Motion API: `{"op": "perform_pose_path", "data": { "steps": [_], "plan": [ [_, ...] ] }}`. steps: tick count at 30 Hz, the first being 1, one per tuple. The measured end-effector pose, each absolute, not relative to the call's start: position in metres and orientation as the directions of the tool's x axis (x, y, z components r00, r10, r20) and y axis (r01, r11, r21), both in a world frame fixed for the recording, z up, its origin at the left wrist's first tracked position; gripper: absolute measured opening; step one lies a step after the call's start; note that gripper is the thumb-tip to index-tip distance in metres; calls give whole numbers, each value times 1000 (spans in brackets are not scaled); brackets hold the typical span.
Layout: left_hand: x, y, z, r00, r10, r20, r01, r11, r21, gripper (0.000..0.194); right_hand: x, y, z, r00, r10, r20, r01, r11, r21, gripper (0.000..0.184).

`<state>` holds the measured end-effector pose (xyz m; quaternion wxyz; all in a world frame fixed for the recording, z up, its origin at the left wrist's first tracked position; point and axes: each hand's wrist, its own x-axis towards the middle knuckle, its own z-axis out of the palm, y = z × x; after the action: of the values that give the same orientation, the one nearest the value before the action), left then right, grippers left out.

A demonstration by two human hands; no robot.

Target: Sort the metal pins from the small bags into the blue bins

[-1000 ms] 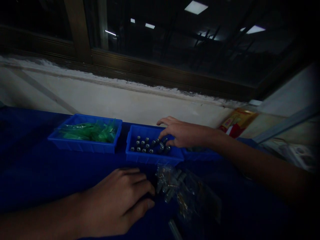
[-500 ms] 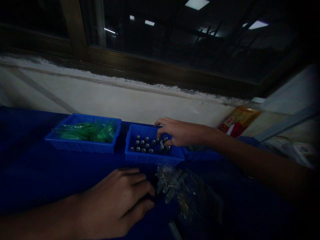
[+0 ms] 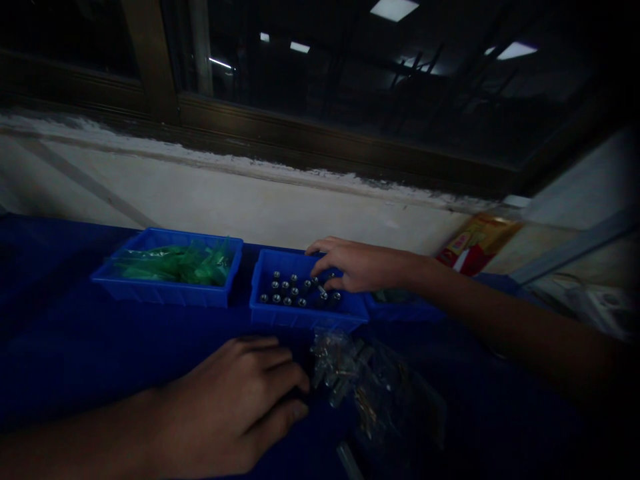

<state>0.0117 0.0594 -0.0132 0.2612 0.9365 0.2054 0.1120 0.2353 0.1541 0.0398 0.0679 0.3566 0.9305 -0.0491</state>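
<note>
My right hand (image 3: 350, 267) reaches into a blue bin (image 3: 307, 319). Its finger and thumb are bent around a small tilted metal tube (image 3: 323, 291); the exact contact is hard to see in the dim light. Several similar short metal tubes (image 3: 285, 285) stand on end in the same bin, their open tops facing up. Resting on the blue table, my left hand (image 3: 250, 393) has loosely curved fingers, thumb and forefinger apart, with nothing seen between them. Just right of its fingertips lies a clear plastic bag (image 3: 340, 360) with metal pieces, some brass-coloured, around it.
A second blue bin (image 3: 160, 293) on the left holds green plastic bags (image 3: 175, 262). Behind my right forearm is another blue bin (image 3: 400, 310), partly hidden. A single tube (image 3: 349, 460) lies near the front edge. Wall and window stand behind; a red-and-gold packet (image 3: 475, 243) leans at right.
My right hand has shifted slightly left in the bin, and the tube at its fingertips has tilted a little differently. My left hand stays in place.
</note>
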Motion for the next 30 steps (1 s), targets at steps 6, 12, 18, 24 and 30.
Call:
{"op": "perform_pose_path", "data": {
  "steps": [6, 12, 18, 24, 30],
  "plan": [
    [12, 61, -13, 887, 445, 121, 320, -782, 535, 14, 231, 154, 40, -723, 672, -162, 687, 724, -65, 12],
    [12, 60, -13, 889, 444, 112, 321, -779, 539, 15, 228, 153, 40, -720, 676, -154, 691, 717, -84, 5],
    [11, 60, -14, 891, 439, 119, 315, -783, 537, 16, 239, 152, 37, -736, 674, -66, 676, 729, -107, 5],
    [12, 59, -13, 887, 450, 103, 333, -779, 532, 15, 251, 145, 31, -711, 702, 52, 690, 710, -139, 9],
    [12, 59, -13, 891, 442, 104, 322, -777, 540, 14, 250, 144, 34, -709, 700, 87, 694, 714, -97, 14]
  ]
}}
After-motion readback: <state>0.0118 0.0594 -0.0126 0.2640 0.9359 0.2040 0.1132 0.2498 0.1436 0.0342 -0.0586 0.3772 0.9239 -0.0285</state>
